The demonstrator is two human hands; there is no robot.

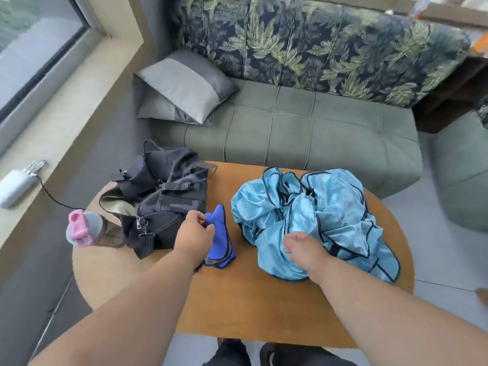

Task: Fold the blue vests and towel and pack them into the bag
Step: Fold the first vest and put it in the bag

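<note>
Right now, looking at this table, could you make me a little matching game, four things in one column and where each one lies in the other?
Things:
1. black bag
2. dark blue towel
3. light blue vests
4. water bottle

Places:
A. crumpled heap on the table's right side
B. at the table's left edge, pink lid
C. between bag and vests, pinched by the left hand
D. left part of the table, unzipped

Pairs: 1-D, 2-C, 3-A, 4-B. The right hand rests on the vests.
</note>
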